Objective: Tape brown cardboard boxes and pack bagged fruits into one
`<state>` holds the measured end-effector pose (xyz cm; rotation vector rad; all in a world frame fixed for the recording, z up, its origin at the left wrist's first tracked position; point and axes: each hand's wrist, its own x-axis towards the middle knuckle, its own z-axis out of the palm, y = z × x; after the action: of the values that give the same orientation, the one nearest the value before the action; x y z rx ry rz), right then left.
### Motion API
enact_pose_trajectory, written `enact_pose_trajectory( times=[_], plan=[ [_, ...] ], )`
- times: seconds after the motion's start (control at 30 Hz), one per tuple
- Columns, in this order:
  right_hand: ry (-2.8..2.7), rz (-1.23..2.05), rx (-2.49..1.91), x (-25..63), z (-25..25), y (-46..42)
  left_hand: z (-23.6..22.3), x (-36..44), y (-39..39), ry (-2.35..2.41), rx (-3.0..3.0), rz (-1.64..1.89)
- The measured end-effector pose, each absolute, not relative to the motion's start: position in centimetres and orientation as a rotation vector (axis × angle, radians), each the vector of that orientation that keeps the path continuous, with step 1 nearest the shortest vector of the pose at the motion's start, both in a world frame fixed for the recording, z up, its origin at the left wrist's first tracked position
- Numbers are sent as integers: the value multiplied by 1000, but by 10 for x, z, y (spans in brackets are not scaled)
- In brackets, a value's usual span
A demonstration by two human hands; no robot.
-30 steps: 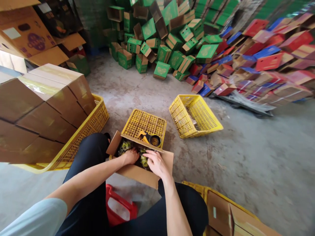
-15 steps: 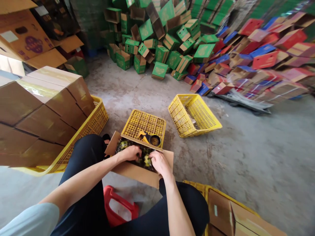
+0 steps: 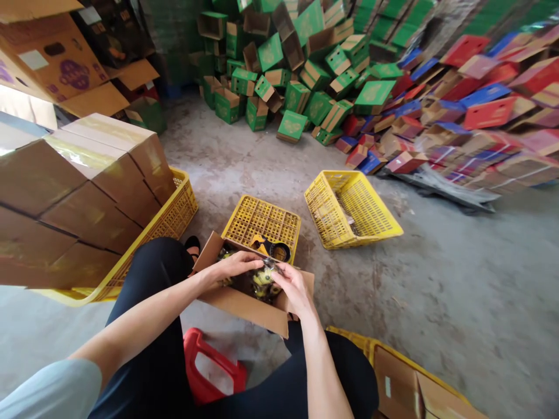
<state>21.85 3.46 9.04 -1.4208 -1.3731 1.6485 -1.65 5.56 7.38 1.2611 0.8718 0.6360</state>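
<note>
An open cardboard box (image 3: 247,311) sits between my knees, its flaps spread. Out of its right half rises a clear plastic bag (image 3: 263,280) of yellow-green, dark-spotted round pieces, whose kind I cannot make out. My right hand (image 3: 296,285) pinches the bag's upper right side. My left hand (image 3: 239,265) reaches over the box, its fingertips closed at the bag's top edge. More of the same yellow-green pieces show at the box's left end, partly under my left hand. Just behind the box, a tape dispenser (image 3: 271,249) rests on an upturned yellow crate (image 3: 248,218).
Stacked closed cartons (image 3: 87,215) fill a yellow crate at left. Another yellow crate (image 3: 349,212) stands tilted ahead, with cartons (image 3: 395,378) in a crate at lower right. A red stool (image 3: 213,364) is below me. Green boxes (image 3: 297,96) and red-blue boxes (image 3: 487,113) are heaped behind.
My hands have come up from inside the box, lifting the plastic bag at its right side. A dark gap now shows between it and the left contents. The view has shifted slightly.
</note>
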Motion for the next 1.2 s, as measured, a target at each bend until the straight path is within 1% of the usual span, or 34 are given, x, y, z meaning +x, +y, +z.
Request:
enact_pose_trajectory(
  times=[0.1,0.2,0.37,0.43,0.6,0.77,0.87,1.1,1.2],
  plan=[
    [-1286,1656,-1418,220,93,34,74,-19,54,828,1243,525],
    [-1348,1567,-1368,224,92,34,74,-26,55,882,1351,431],
    [-1498,1322,-1305,237,86,39,81,-49,64,1326,1839,526],
    [-1561,1234,-1334,243,83,41,84,-58,65,1424,1963,501],
    [-1783,1135,-1575,249,76,40,80,-65,57,1444,2212,230],
    [-1909,1054,-1616,241,75,40,78,-58,54,1526,2234,50],
    [-1856,1147,-1546,233,77,40,79,-56,57,1413,2176,144],
    [-1521,1616,-1411,206,80,32,89,-42,60,992,1955,579],
    [-1451,1705,-1368,207,81,32,94,-35,57,937,1889,649]
  ],
)
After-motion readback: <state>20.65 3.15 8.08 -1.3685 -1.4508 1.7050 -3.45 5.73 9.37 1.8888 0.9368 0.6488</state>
